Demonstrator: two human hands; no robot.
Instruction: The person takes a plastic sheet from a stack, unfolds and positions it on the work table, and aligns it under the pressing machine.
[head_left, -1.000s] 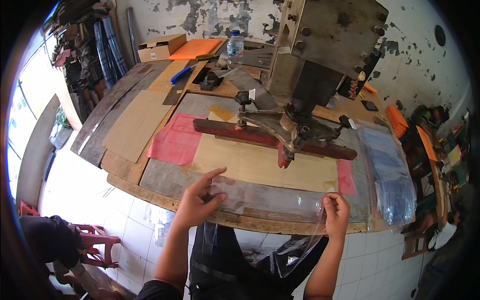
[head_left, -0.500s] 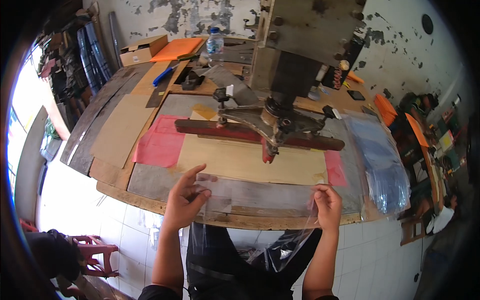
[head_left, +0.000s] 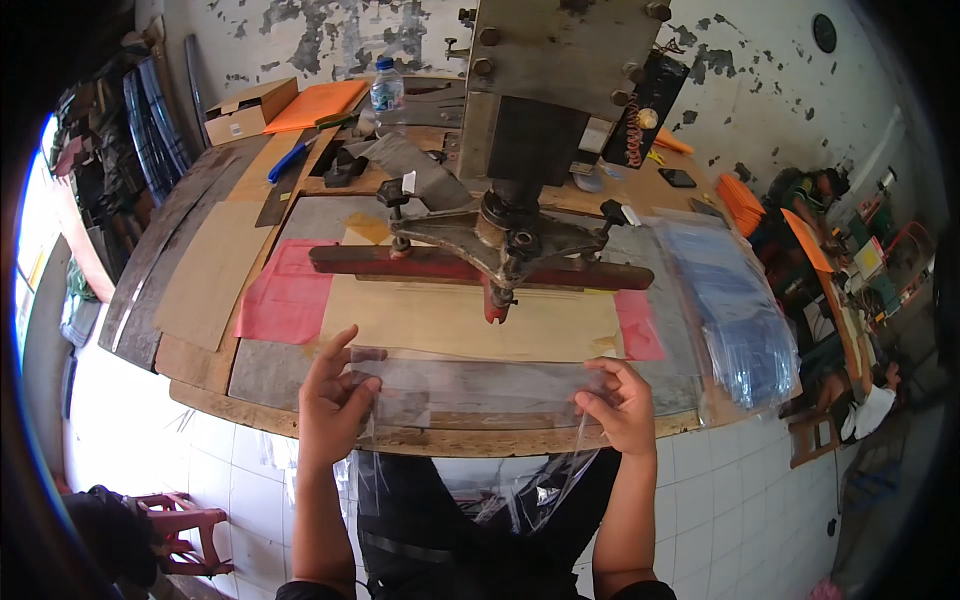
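Observation:
A clear plastic sheet stretches between my two hands at the front edge of the workbench, its lower part hanging over my lap. My left hand grips its left end between thumb and fingers, the index finger pointing up. At the right end, my right hand pinches the sheet with thumb and bent fingers. Just beyond lies a cream-coloured sheet with pink pieces at its sides. Above it hangs the red bar of a press, apart from my hands.
A stack of clear plastic pieces lies at the bench's right. Brown board, a blue-handled tool, a water bottle, a cardboard box and a phone are around the press. Another person is at the far right.
The view has shifted, so the bench and press appear further left. My right hand's fingers have spread more along the sheet's edge. Both hands still hold the sheet.

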